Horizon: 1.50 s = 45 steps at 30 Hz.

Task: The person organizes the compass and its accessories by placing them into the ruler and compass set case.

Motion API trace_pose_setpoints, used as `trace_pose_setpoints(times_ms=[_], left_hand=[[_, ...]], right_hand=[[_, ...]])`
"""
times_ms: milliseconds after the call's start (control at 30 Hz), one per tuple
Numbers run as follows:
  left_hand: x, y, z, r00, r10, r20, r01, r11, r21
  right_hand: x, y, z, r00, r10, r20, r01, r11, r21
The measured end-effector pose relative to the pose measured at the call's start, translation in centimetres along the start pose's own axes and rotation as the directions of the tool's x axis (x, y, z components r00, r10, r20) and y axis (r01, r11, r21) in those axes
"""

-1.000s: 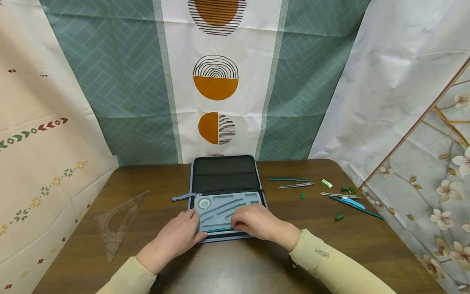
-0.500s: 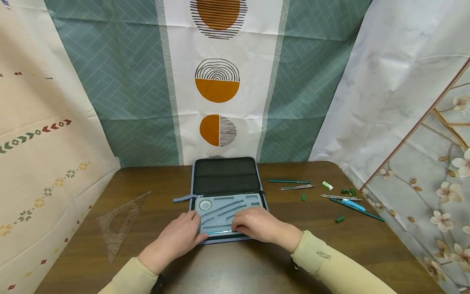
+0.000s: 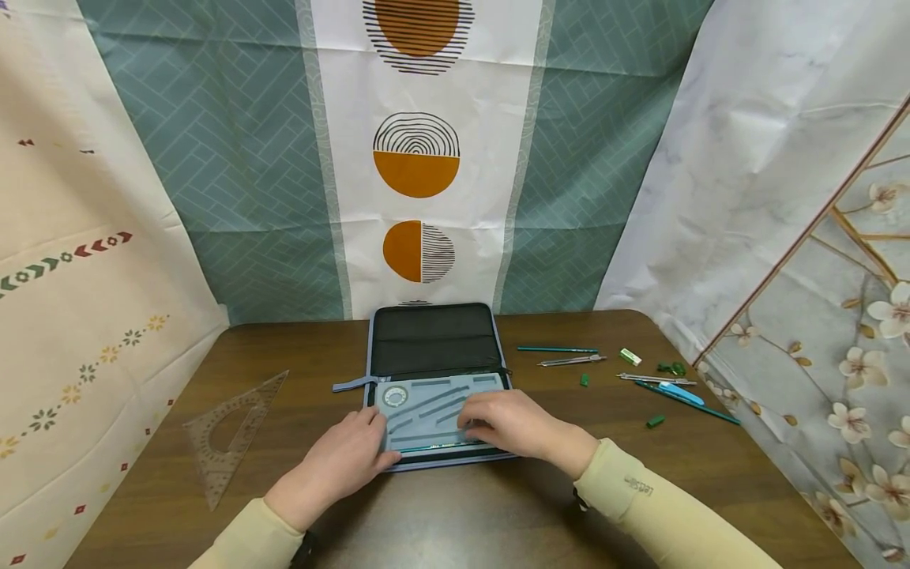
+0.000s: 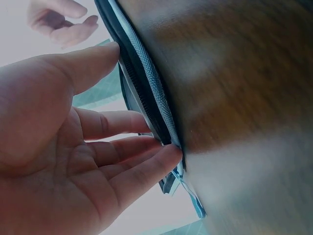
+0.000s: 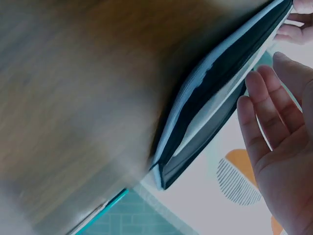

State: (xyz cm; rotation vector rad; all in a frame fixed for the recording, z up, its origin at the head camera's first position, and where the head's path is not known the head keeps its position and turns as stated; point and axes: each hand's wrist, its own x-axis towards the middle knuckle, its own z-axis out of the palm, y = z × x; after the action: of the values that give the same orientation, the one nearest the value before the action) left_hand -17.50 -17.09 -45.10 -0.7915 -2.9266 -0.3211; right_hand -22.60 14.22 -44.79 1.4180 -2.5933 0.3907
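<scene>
A zippered case (image 3: 435, 340) lies unfolded on the table, its black lid toward the wall. In its near half sits a light blue tray (image 3: 408, 409) with several shaped slots and a round white-ringed piece (image 3: 395, 396). Along the tray's front edge lies a dark green pencil (image 3: 444, 447). My left hand (image 3: 343, 452) rests at the case's front left corner; in the left wrist view its fairly straight fingers (image 4: 129, 169) touch the edge. Over the tray's right side hovers my right hand (image 3: 522, 427), fingers relaxed and holding nothing; the right wrist view shows its fingertips (image 5: 252, 81) apart from the case.
A clear set square (image 3: 242, 431) with a protractor cutout lies on the left. To the right are a green pencil (image 3: 558, 348), compasses (image 3: 572, 360), an eraser (image 3: 629, 356), a blue tool (image 3: 680, 393), another green pencil (image 3: 711, 411) and small green pieces (image 3: 655, 421).
My right hand has let go of the pencil at the tray's front edge and moved slightly up and right. More of the pencil shows now. My left hand has stayed at the corner.
</scene>
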Motion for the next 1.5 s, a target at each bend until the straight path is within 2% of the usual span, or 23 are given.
trace_pose_setpoints(times_ms=[200,300,600,833,1067,1500], left_hand=[[-0.1,0.0,0.0,1.0,0.011,-0.016,-0.011,1.0,0.01],[-0.1,0.0,0.1,1.0,0.009,-0.013,-0.008,1.0,0.01],[0.0,0.0,0.2,1.0,-0.008,0.003,0.008,1.0,0.019],[0.0,0.0,0.1,1.0,-0.013,0.008,0.013,1.0,0.014],[0.1,0.0,0.1,1.0,-0.012,0.001,0.012,1.0,0.015],[0.1,-0.1,0.3,1.0,-0.018,0.005,0.018,1.0,0.008]], right_hand=[[-1.1,1.8,-1.1,0.999,0.046,-0.026,-0.048,0.998,-0.049],[-1.7,3.1,-1.7,0.994,0.092,-0.055,-0.096,0.991,-0.093],[-3.5,7.0,-3.0,0.969,0.203,-0.144,-0.231,0.949,-0.216],[-4.4,9.4,-3.3,0.945,0.285,-0.161,-0.318,0.918,-0.239],[-4.9,11.4,-3.7,0.922,0.329,-0.205,-0.378,0.882,-0.282],[-5.6,13.9,-4.0,0.882,0.434,-0.182,-0.471,0.821,-0.324]])
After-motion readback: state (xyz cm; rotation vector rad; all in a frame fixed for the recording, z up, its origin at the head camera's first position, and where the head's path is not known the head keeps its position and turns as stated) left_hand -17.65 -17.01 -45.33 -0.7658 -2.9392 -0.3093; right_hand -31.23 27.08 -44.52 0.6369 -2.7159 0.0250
